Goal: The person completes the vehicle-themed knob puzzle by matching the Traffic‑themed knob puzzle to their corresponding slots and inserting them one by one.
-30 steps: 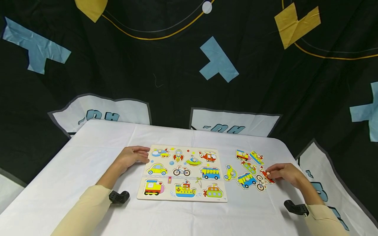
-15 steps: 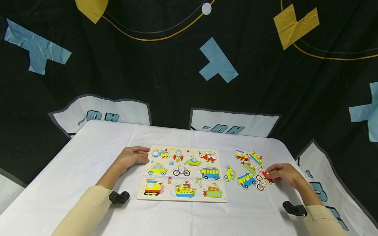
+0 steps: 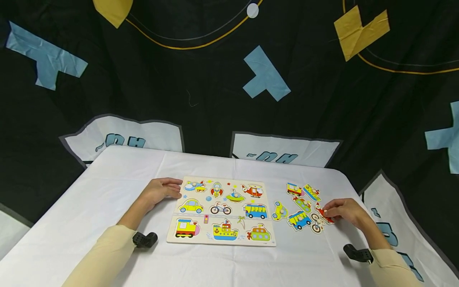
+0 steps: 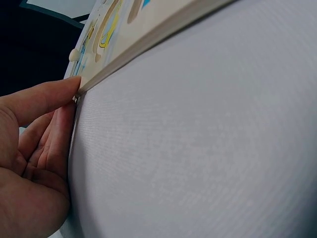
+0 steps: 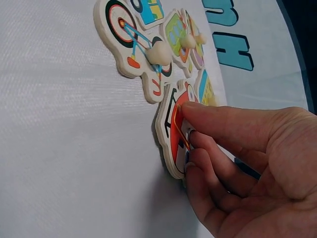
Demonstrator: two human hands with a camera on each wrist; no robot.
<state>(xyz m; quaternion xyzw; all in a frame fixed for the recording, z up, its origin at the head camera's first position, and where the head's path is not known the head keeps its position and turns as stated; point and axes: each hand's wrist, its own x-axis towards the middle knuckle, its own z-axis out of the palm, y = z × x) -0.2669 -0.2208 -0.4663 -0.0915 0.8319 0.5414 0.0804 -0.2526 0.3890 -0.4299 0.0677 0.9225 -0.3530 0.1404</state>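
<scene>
In the head view, a wooden puzzle board (image 3: 233, 241) with vehicle pictures lies flat on the white table. My left hand (image 3: 163, 189) touches the board's left edge; in the left wrist view its thumb (image 4: 49, 96) meets the board's corner, the fingers fairly straight below. Right of the board my right hand (image 3: 346, 211) pinches a red helicopter puzzle piece (image 5: 174, 129) between thumb and fingertips, which cover part of it. Close by lies a bicycle piece (image 3: 317, 223), its round wooden knob (image 5: 158, 53) showing in the right wrist view.
Several other knobbed pieces lie close together: a train (image 3: 294, 189), a boat (image 3: 311, 192), a submarine (image 3: 302, 204), a bus (image 3: 299, 220) and a yellow car (image 3: 279, 211). A black curtain (image 3: 208, 91) hangs behind the white-covered table (image 3: 201, 267).
Hardly anything differs. The right hand stays at the helicopter piece and the left at the board's edge; the whole head view shifts slightly.
</scene>
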